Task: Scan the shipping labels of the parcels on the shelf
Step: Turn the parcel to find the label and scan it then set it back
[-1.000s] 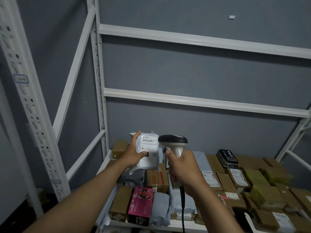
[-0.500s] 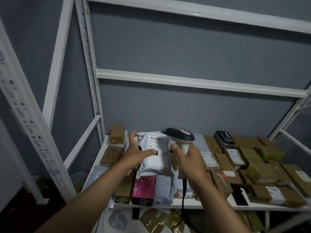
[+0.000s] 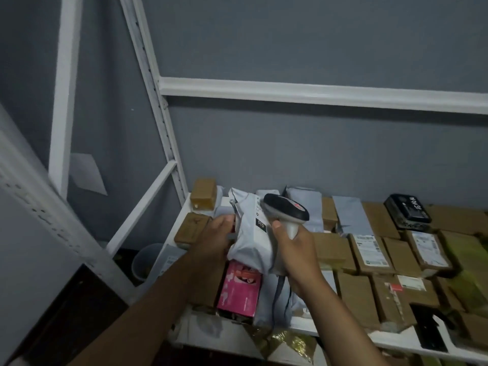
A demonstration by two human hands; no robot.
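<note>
This is a parcel storeroom; a white metal rack [image 3: 169, 143] stands against a grey wall [image 3: 290, 159]; on its shelf [image 3: 343, 336] lie many brown cardboard parcels [image 3: 369, 253] with shipping labels and grey mailer bags [image 3: 348, 217]; a handheld scanner [image 3: 286, 211] is above the shelf.

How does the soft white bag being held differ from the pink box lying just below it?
The white bag is a soft, crumpled mailer; the pink box is stiff and flat-sided. The bag is held up by the left hand, while the box lies among other parcels on the shelf. The bag shows a printed label; none shows on the box. Both sit at the shelf's left end.
</note>
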